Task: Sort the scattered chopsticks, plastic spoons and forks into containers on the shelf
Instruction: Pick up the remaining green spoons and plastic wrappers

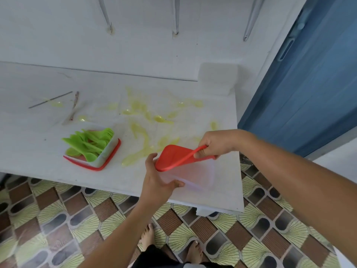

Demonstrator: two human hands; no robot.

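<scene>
Red lid (173, 157) is thin, bendy plastic. It's flexing as the right hand (218, 144) pinches one corner, so an edge is probably the best place to grab it. The left hand (156, 178) grips the translucent container (195, 175) at the front of the white shelf (58, 128). I'd guess it's light and a bit slippery. Pale yellow spoons (139, 130) lie scattered behind it, and green cutlery (87, 142) fills a second tub (111, 148).

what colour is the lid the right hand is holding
Red: the lid, pinched by the right hand, shows best in the head view.
</scene>
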